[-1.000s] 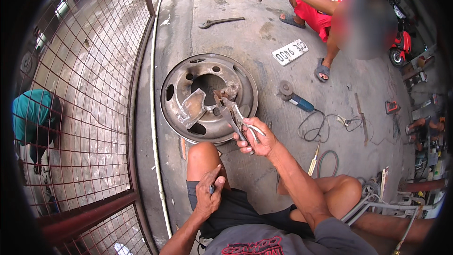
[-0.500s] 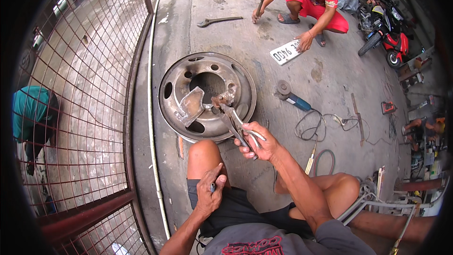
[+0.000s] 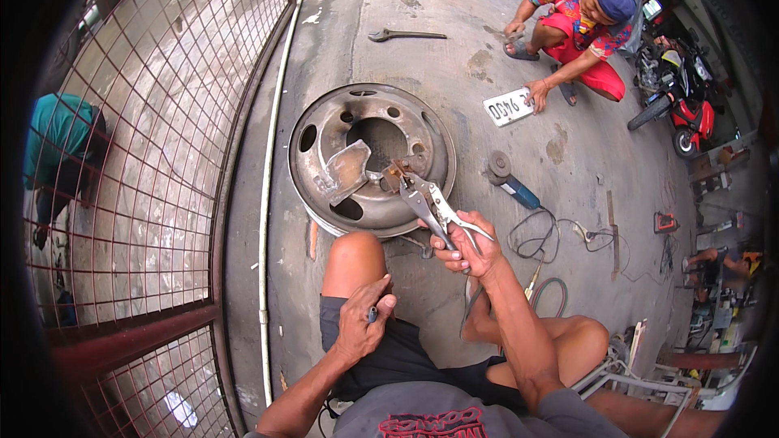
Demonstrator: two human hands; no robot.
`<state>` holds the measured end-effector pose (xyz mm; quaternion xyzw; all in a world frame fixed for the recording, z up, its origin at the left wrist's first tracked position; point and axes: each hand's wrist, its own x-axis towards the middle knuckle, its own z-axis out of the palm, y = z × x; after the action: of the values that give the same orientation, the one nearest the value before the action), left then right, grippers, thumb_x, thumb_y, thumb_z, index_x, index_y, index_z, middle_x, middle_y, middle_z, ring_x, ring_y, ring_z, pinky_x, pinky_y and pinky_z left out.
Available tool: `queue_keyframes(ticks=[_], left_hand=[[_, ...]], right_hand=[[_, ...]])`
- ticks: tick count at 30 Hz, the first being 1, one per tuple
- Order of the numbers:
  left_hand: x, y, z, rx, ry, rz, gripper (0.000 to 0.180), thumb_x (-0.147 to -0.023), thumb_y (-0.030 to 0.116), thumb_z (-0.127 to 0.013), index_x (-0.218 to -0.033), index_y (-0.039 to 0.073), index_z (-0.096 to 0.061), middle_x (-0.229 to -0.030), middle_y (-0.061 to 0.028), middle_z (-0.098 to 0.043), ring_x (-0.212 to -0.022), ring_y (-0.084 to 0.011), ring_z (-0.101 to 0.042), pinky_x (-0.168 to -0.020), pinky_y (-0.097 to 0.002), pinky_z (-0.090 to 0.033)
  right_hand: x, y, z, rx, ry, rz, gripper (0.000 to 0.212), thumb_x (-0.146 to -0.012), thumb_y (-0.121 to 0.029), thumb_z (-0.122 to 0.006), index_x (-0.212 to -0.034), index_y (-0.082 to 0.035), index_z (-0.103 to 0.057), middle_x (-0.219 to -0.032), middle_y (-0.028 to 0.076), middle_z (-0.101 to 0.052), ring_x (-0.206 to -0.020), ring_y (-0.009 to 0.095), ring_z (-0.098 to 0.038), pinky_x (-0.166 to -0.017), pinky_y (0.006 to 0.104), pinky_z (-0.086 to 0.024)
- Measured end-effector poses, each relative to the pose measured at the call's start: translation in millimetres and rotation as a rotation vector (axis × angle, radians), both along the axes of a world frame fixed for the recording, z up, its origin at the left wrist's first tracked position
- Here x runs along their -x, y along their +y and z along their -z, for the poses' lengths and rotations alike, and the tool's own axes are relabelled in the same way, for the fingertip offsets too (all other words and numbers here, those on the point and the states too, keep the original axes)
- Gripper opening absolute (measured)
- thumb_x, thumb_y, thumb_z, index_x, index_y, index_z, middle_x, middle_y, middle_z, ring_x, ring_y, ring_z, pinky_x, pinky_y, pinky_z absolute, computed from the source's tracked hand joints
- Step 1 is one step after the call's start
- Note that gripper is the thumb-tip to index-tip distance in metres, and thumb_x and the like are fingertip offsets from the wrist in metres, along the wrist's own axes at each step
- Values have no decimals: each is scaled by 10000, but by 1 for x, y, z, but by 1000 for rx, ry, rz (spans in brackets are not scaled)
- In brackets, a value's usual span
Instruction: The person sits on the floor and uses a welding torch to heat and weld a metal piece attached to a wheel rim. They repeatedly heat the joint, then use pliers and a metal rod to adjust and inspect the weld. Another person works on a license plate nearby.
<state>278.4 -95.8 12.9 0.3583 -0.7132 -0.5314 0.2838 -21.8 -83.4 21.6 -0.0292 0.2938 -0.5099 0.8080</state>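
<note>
My right hand (image 3: 469,245) is wrapped round the handles of locking pliers (image 3: 438,211). The pliers' jaws meet a small rusty metal piece (image 3: 399,169) above the steel wheel rim (image 3: 442,150). A flat, scraped metal plate (image 3: 347,169) lies across the rim's centre hole, close to the rusty piece; whether the two are joined I cannot tell. My left hand (image 3: 363,320) rests near my left knee, its fingers curled round a thin dark rod-like thing (image 3: 372,314), of which only the end shows.
An angle grinder (image 3: 515,186) with its cable lies right of the rim. Beyond are a large wrench (image 3: 406,35) and a crouching co-worker (image 3: 588,28) with a hand on a white plate (image 3: 507,107). A mesh gate (image 3: 162,130) and pale pipe (image 3: 264,259) run along the left.
The view has shifted, so the floor things sit further right. The pliers have turned, with their handles still in my right hand. My left hand stays by the knee. The co-worker's posture has changed.
</note>
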Motion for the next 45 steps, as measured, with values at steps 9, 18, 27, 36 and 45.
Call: queue_keyframes(ticks=[9,18,27,36,45], left_hand=[[-2,1,5,53,9,16,468,-1040,327,-601,-1293,-65,-636,-1172,-230,-710,-1116,-376,-679,-989,-418,-512],[-3,2,5,27,41,-4,490,-1046,342,-592,-1293,-79,-631,-1165,-233,-710,-1103,-373,-685,-986,-414,-514],[-6,6,4,39,65,-12,492,-1045,337,-599,-1311,-76,-622,-1164,-224,-713,-1105,-361,-686,-990,-407,-513],[-7,8,4,48,90,-54,462,-1031,329,-616,-1264,-68,-645,-1152,-240,-710,-1081,-387,-685,-958,-426,-530],[10,2,-33,-225,93,-81,499,-1053,374,-584,-1251,-78,-657,-1098,-255,-719,-1009,-381,-711,-917,-420,-544]], right_hand=[[-7,-6,-4,-79,226,-7,654,-972,-490,-526,-1377,22,-554,-894,125,-632,-602,158,-506,-409,259,-348],[-11,-3,-4,-78,72,39,694,-975,-525,-519,-1409,16,-527,-900,107,-602,-597,145,-490,-406,253,-357],[-3,0,-3,-49,0,20,807,-987,-546,-485,-1520,54,-397,-925,130,-584,-602,127,-466,-417,238,-366],[-1,2,-11,-43,41,50,814,-1005,-509,-469,-1534,95,-332,-932,176,-575,-596,163,-502,-380,259,-399],[6,15,5,-177,262,86,677,-974,-506,-522,-1391,27,-532,-889,144,-599,-551,149,-486,-360,247,-362]])
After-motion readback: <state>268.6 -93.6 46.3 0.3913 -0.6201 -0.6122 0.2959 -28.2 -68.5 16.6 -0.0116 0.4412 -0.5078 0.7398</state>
